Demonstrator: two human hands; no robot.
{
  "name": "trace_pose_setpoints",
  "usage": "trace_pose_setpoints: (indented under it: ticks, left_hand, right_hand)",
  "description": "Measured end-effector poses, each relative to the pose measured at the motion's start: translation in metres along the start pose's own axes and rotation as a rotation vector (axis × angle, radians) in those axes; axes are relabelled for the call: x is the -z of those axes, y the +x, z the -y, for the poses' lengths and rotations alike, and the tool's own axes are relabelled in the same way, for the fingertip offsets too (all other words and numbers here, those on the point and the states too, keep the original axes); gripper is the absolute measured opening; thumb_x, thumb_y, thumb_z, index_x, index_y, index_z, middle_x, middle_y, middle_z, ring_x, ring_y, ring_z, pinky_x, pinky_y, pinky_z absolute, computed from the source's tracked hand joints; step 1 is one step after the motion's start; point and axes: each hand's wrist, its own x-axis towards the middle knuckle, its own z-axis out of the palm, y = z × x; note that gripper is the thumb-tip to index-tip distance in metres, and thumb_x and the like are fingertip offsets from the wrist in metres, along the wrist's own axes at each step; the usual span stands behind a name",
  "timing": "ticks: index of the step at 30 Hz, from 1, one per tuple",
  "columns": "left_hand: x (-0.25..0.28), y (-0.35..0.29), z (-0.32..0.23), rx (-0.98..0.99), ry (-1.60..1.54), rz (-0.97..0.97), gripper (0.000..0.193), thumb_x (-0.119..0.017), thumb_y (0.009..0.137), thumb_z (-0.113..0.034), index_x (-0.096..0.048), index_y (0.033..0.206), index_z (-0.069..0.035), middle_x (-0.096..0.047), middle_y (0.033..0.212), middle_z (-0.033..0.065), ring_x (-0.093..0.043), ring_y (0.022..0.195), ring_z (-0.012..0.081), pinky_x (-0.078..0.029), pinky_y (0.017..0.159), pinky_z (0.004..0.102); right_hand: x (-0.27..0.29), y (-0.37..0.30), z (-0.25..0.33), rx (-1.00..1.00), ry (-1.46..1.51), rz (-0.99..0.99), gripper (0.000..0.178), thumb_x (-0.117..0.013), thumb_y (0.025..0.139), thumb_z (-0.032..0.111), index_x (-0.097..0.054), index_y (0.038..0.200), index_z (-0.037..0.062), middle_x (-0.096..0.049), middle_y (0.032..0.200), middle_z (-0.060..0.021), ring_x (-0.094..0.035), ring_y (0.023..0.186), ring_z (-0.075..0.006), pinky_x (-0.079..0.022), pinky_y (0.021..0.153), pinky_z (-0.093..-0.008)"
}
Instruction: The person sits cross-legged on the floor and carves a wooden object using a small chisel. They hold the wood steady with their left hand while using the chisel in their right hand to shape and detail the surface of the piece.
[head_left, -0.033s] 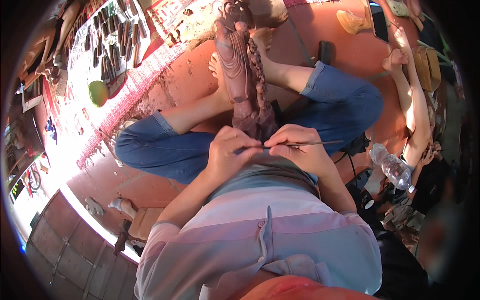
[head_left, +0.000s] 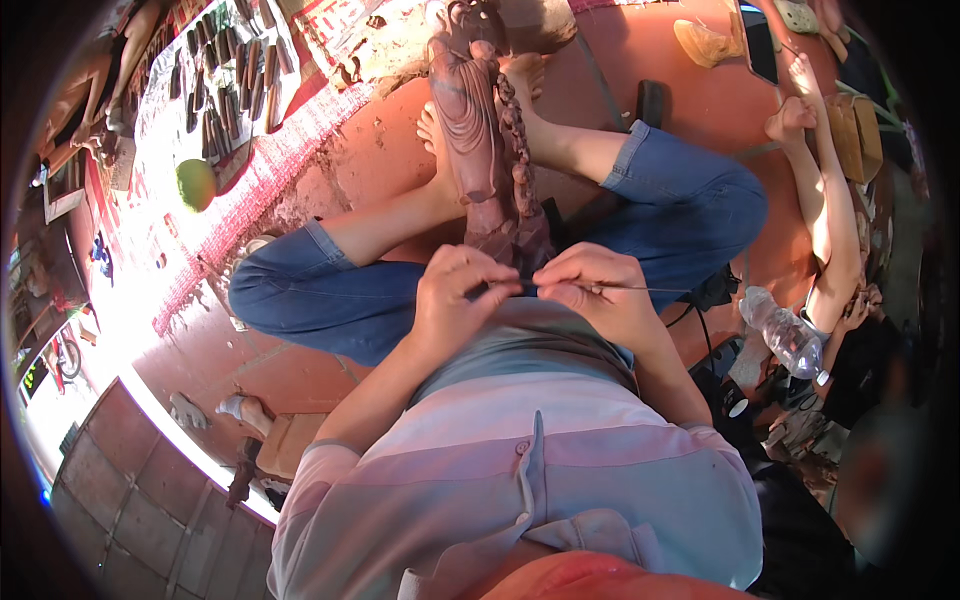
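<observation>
My right hand (head_left: pixel 596 287) is closed on a thin dark rod-like tool (head_left: pixel 655 289), whose slim end sticks out to the right past my knuckles. Facing it, my left hand (head_left: pixel 462 292) bends its thumb and forefinger around the tool's other end, which shows dark in the small gap between both hands. What kind of tool it is, I cannot make out. Just beyond my fingers a carved reddish-brown wooden statue (head_left: pixel 470 130) of a robed figure lies between my crossed legs, its base toward me.
At far left, several dark-handled carving tools (head_left: pixel 243 80) lie on a pale sheet, near a green round object (head_left: pixel 196 186) and a pink woven mat (head_left: pixel 270 190). Right of me are a clear plastic bottle (head_left: pixel 782 333) and another person's leg (head_left: pixel 842 230). A wooden block (head_left: pixel 540 25) stands beyond the statue.
My left thumb and forefinger have parted a little and shifted slightly left. The tool now looks thinner, as if turned about its length. The statue stays put.
</observation>
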Motion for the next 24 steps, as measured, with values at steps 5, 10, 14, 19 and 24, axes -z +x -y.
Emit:
trace_pose_setpoints:
  ticks: [5, 10, 14, 19, 24]
  left_hand:
    - [-0.007, -0.002, 0.021, 0.139, 0.096, -0.079, 0.029, -0.075, 0.073, 0.001, -0.074, 0.098, -0.012, -0.051, 0.089, 0.0012, -0.052, 0.078, 0.0113, -0.044, 0.061, 0.0228]
    - [-0.012, 0.000, 0.020, 0.244, 0.000, -0.097, 0.030, -0.075, 0.072, 0.000, -0.073, 0.099, -0.011, -0.052, 0.084, 0.0027, -0.054, 0.074, 0.0149, -0.047, 0.064, 0.0265]
    - [-0.011, 0.006, 0.017, -0.048, 0.192, -0.089, 0.028, -0.077, 0.071, -0.002, -0.073, 0.098, -0.010, -0.053, 0.081, 0.0034, -0.055, 0.070, 0.0155, -0.047, 0.061, 0.0270]
    - [-0.017, 0.012, 0.021, -0.206, 0.298, -0.082, 0.023, -0.076, 0.067, -0.007, -0.071, 0.089, -0.010, -0.055, 0.076, 0.0026, -0.056, 0.066, 0.0199, -0.048, 0.057, 0.0311]
    - [-0.022, 0.022, 0.024, -0.189, 0.274, -0.124, 0.024, -0.075, 0.067, -0.006, -0.070, 0.091, -0.010, -0.055, 0.074, 0.0030, -0.058, 0.064, 0.0207, -0.049, 0.055, 0.0318]
  right_hand:
    - [-0.009, 0.002, -0.010, 0.106, -0.169, -0.110, 0.013, -0.070, 0.081, -0.003, -0.065, 0.092, -0.0025, -0.062, 0.090, -0.0094, -0.064, 0.078, -0.0140, -0.051, 0.066, -0.0246]
    - [-0.009, 0.005, -0.013, 0.215, -0.293, -0.091, 0.018, -0.072, 0.077, -0.002, -0.066, 0.094, 0.0003, -0.062, 0.085, -0.0100, -0.064, 0.076, -0.0203, -0.050, 0.065, -0.0276]
    - [-0.015, 0.007, -0.018, 0.300, -0.451, -0.108, 0.018, -0.073, 0.076, 0.000, -0.066, 0.093, 0.0010, -0.062, 0.087, -0.0117, -0.063, 0.079, -0.0251, -0.051, 0.068, -0.0308]
    - [-0.023, 0.002, -0.019, 0.320, -0.467, -0.153, 0.018, -0.073, 0.078, 0.004, -0.064, 0.092, -0.0001, -0.063, 0.088, -0.0134, -0.064, 0.083, -0.0281, -0.052, 0.071, -0.0326]
    - [-0.025, 0.006, -0.020, 0.169, -0.348, -0.256, 0.011, -0.066, 0.082, 0.002, -0.062, 0.092, -0.0015, -0.063, 0.091, -0.0154, -0.064, 0.088, -0.0288, -0.051, 0.075, -0.0332]
